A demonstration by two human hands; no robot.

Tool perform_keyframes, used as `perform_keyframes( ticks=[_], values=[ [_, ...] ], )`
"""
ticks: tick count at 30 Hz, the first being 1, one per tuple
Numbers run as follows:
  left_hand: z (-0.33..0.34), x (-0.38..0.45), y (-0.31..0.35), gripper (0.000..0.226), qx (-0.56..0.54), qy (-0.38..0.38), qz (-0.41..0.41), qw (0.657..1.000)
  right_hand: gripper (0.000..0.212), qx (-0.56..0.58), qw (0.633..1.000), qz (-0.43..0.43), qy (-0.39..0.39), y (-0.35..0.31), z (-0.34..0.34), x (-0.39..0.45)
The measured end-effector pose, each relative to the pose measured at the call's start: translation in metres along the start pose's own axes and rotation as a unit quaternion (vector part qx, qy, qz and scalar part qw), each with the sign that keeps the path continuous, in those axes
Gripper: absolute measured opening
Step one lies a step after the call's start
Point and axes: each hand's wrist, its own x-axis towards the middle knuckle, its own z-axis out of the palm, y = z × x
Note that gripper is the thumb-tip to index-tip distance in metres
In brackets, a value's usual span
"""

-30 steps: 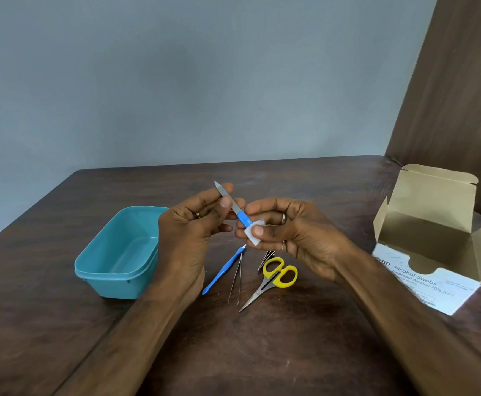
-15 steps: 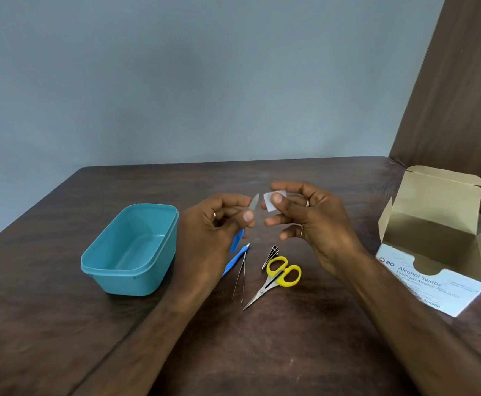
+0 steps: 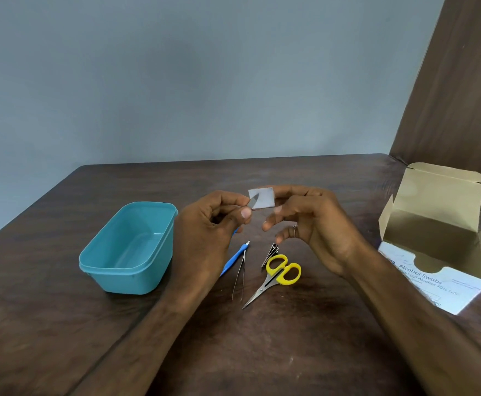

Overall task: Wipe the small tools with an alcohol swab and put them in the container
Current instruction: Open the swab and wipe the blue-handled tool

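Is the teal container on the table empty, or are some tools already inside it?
Empty: the teal container shows only its bare bottom, no tools inside.

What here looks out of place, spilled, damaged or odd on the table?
Nothing stands out. The teal container stands upright, the swab box is simply open, and the scissors, tweezers and blue-handled tool lie loosely together on the table. No spill or damage shows.

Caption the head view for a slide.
Left hand holds a nail file against the swab pinched by the right hand, beside the empty teal container.
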Motion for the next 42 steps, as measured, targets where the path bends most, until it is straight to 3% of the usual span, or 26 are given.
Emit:
perform_keyframes(
  ticks=[7, 11, 19, 26, 32, 39, 42],
  values=[
    [-0.001, -0.001, 0.0, 0.019, 0.08, 0.01, 0.064, 0.995, 0.016, -0.047, 0.998, -0.032, 0.025, 0.002, 0.001, 0.0],
    [-0.001, -0.001, -0.003, 0.01, 0.132, 0.008, 0.105, 0.986, 0.01, -0.13, 0.988, -0.069, 0.039, 0.002, 0.005, -0.002],
    [0.004, -0.005, -0.001, 0.024, 0.095, -0.003, 0.055, 0.994, 0.012, -0.057, 0.995, -0.067, 0.05, 0.007, 0.013, 0.0],
    [0.003, -0.004, -0.006, 0.017, 0.118, 0.005, 0.036, 0.992, 0.008, -0.23, 0.966, -0.112, 0.037, 0.007, 0.002, 0.003],
    [0.002, -0.002, -0.005, 0.02, 0.128, 0.007, 0.052, 0.99, 0.011, -0.124, 0.989, -0.079, 0.033, 0.008, 0.005, 0.003],
    [0.0, -0.003, -0.006, 0.017, 0.151, 0.003, 0.054, 0.987, 0.008, -0.23, 0.967, -0.102, 0.036, 0.011, 0.0, 0.004],
    [0.001, -0.002, -0.005, 0.018, 0.151, 0.003, 0.053, 0.987, 0.009, -0.203, 0.974, -0.098, 0.035, 0.011, 0.002, 0.004]
  ],
)
